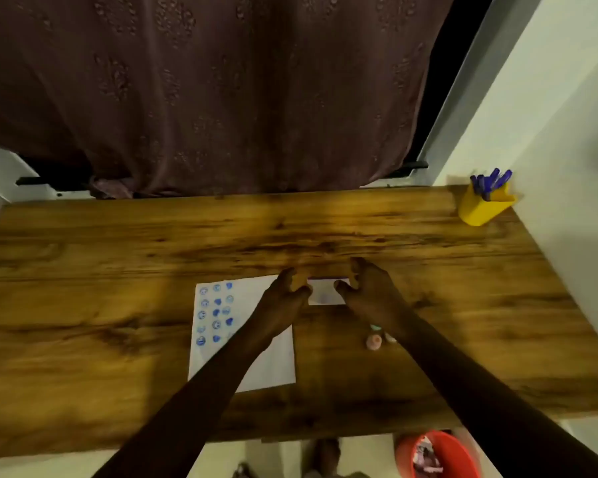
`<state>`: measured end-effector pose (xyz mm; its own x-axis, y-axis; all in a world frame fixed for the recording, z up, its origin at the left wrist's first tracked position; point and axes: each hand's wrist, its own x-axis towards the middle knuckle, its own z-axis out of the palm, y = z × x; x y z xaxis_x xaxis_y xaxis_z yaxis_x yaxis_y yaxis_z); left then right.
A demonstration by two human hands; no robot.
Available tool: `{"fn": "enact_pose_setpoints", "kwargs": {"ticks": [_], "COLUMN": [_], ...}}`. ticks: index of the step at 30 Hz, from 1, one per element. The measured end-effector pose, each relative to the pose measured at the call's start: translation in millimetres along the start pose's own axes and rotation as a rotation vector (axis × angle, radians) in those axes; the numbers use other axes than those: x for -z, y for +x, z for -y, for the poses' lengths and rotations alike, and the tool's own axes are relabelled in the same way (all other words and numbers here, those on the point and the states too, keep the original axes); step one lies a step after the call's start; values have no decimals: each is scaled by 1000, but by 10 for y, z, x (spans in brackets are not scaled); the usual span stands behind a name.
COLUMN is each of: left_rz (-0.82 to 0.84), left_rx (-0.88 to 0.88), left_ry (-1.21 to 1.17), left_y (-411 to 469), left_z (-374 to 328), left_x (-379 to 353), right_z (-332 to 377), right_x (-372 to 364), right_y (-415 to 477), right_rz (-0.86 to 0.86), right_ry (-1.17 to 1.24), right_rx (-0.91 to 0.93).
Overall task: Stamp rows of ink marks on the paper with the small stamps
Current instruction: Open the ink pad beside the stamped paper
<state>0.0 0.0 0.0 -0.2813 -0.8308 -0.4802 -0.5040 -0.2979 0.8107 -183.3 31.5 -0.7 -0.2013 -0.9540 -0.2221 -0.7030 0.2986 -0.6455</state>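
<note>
Both hands, left hand [285, 293] and right hand [363, 288], pinch the ink pad [326, 295] between their fingers; I'd next open it, I judge.

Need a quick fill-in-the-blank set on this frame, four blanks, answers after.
1. The stamped marks on the white sheet of paper are ____ in colour.
2. The yellow plastic holder at the wooden table's far right corner holds blue ____.
3. The left hand and right hand both touch a small white ____ pad.
4. The bucket under the table is ____.

Answers: blue; pens; ink; red
</note>
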Motion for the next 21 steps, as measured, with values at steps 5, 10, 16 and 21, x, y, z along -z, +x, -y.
{"fn": "enact_pose_setpoints", "kwargs": {"ticks": [5,10,16,21], "left_rz": [14,4,-12,-145], "left_rx": [71,81,60,30], "left_ry": [-102,-89,-155,-204], "left_y": [155,264,261,118], "left_z": [-36,25,59,146], "left_x": [-238,-362,-355,42], "right_z": [-170,-237,-200,202], "right_x": [-13,-125,-173,-236], "right_y": [260,285,242,103], "right_rz": [63,108,89,18], "right_ry": [-102,-129,-126,-22], "right_rx": [-78,-149,-141,-64]}}
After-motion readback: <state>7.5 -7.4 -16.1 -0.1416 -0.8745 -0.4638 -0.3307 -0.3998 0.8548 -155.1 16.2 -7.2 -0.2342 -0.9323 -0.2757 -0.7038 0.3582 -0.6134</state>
